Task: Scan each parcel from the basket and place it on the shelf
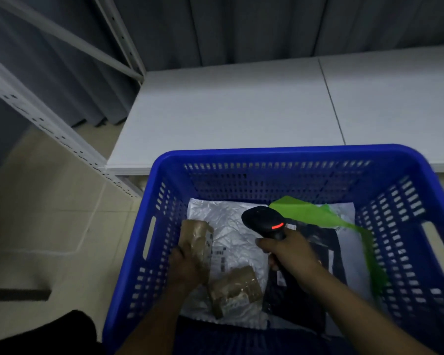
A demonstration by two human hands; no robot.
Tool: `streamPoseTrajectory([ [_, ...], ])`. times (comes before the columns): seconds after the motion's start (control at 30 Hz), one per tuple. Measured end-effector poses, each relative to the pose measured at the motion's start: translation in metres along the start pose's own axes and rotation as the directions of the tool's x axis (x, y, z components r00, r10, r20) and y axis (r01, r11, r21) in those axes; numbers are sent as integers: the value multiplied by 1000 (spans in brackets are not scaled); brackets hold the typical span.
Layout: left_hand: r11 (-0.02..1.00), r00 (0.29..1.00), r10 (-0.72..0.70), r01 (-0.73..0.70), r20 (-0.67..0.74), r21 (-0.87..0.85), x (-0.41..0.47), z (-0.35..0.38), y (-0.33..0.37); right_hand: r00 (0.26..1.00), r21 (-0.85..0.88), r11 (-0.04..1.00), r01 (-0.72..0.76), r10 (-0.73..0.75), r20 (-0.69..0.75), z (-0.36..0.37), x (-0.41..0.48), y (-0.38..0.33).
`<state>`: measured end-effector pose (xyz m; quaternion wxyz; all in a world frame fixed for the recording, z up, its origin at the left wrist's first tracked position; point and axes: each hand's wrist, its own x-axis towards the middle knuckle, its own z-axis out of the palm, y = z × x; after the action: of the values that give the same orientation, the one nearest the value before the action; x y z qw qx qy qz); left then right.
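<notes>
Brown parcel (196, 242) gripped by left hand (183, 265) inside blue basket (280, 152), right hand (290, 254) beside it clasping black scanner (263, 220).

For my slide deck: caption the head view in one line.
The left hand grips a brown taped parcel in the blue basket while the right hand holds a black barcode scanner.

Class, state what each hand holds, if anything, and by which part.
The left hand grips a brown parcel at its near end; the right hand grips the black scanner by its handle.
</notes>
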<state>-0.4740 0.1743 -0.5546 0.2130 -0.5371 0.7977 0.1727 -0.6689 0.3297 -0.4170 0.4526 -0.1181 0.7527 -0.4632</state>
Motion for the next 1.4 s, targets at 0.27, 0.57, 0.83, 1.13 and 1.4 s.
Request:
streamPoseTrajectory([
  [0.27, 952, 999, -24, 12, -37, -306, 9, -6, 15, 999, -14, 999, -41, 42, 23, -5, 5, 13],
  [0.57, 197, 986, 163, -57, -24, -979, -67, -77, 73, 994, 154, 985, 77, -64, -91, -42, -47, -15],
  [0.83, 230, 896, 442, -166, -50, -959, -176, -116, 90, 970, 191, 952, 238, -226, -85, -57, -123, -17],
  [1.13, 456, 910, 226, -414, -347, -788, -209, -159, 38, 899, -362, 829, 427, -433, 69, -80, -180, -21],
  [1.4, 539, 920, 96, -369, -381, -757, -212, -151, 10, 917, -412, 819, 399, -355, 182, -93, -198, -22],
])
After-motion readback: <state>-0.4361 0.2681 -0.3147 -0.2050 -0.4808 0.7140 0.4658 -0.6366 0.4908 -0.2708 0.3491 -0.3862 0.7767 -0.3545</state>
